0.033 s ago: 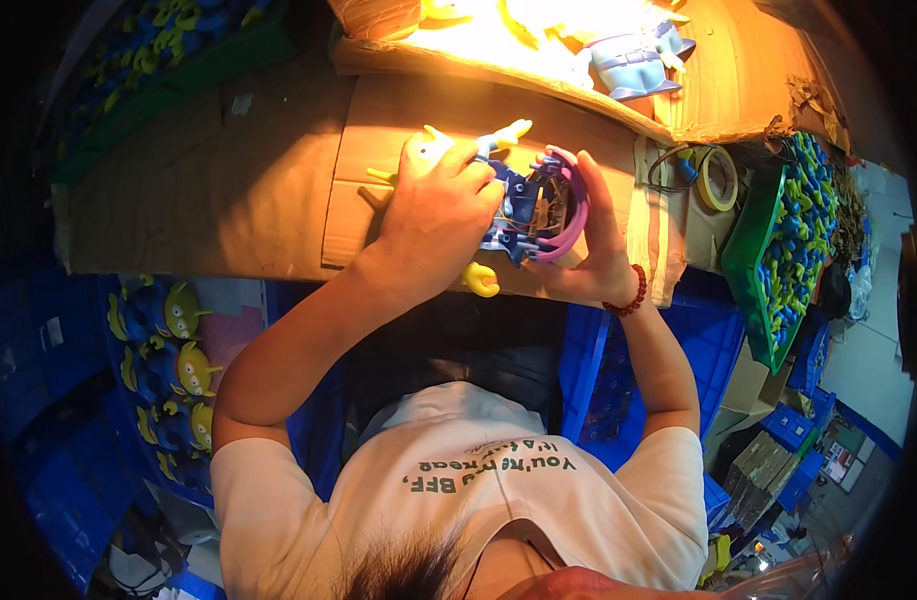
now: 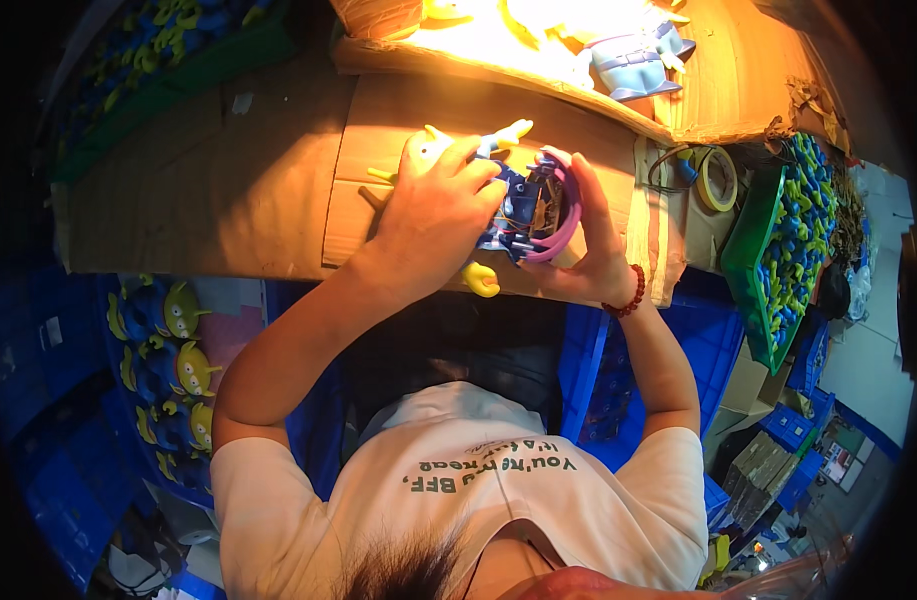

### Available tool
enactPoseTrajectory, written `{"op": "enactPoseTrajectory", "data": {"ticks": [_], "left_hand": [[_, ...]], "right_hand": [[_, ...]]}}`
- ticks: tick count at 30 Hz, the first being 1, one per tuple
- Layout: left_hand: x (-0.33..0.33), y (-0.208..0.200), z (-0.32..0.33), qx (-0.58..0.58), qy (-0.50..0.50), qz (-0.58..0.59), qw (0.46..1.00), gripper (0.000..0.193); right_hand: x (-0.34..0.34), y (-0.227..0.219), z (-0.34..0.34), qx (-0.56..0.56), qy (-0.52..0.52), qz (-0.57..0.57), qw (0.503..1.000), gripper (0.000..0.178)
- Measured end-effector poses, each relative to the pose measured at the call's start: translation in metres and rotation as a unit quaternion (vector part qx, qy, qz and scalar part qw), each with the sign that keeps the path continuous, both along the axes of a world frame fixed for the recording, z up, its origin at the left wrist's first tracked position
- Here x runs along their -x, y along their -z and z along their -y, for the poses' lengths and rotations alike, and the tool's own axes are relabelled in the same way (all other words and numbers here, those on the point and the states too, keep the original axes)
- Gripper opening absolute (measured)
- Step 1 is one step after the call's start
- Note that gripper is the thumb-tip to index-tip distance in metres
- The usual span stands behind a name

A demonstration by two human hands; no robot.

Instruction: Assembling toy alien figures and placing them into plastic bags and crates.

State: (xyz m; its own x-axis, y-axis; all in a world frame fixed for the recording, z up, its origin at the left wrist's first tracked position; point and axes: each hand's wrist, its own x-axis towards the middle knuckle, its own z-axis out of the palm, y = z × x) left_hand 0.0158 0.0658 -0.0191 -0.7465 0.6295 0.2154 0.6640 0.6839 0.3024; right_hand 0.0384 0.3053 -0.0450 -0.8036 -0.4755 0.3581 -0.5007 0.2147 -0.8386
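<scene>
Both hands work a blue toy body w/ pink collar ring (image 2: pixel 538 210), held just above the cardboard worktop (image 2: pixel 228 190), near its front edge. Left hand (image 2: pixel 433 215) is closed over the toy's top and left side, fingers pressing down, prob. to steady it. Right hand (image 2: pixel 588 240) cups the ring side from the right, fingers curled round it so the open inside faces up. A yellow toy piece (image 2: pixel 481 280) pokes out under the toy. Tape roll (image 2: pixel 716 178) lies right of the worktop; green bin of small parts (image 2: pixel 788 250) further right.
</scene>
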Motion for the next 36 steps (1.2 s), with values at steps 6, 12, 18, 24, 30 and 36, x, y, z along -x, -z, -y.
{"op": "enactPoseTrajectory", "data": {"ticks": [6, 12, 18, 24, 30, 36], "left_hand": [[0.006, 0.002, 0.04, -0.168, -0.046, 0.081, 0.981, 0.048], [0.011, 0.03, 0.045, -0.316, -0.071, 0.198, 0.925, 0.05], [0.008, 0.025, 0.044, -0.287, -0.095, 0.18, 0.936, 0.052], [0.009, 0.027, 0.043, -0.289, -0.105, 0.193, 0.932, 0.054], [0.011, 0.018, 0.042, -0.255, -0.11, 0.235, 0.932, 0.055], [0.015, -0.002, 0.043, -0.196, -0.104, 0.282, 0.934, 0.066]], "right_hand": [[0.011, -0.016, 0.023, -0.133, 0.029, -0.108, 0.985, 0.098], [0.017, -0.035, 0.034, -0.269, -0.001, -0.138, 0.953, 0.097], [0.019, -0.051, 0.05, -0.342, -0.021, -0.127, 0.931, 0.096], [0.027, -0.062, 0.056, -0.373, -0.054, -0.118, 0.919, 0.094], [0.029, -0.066, 0.058, -0.428, -0.077, -0.138, 0.89, 0.092], [0.031, -0.069, 0.054, -0.434, -0.092, -0.108, 0.89, 0.094]]}}
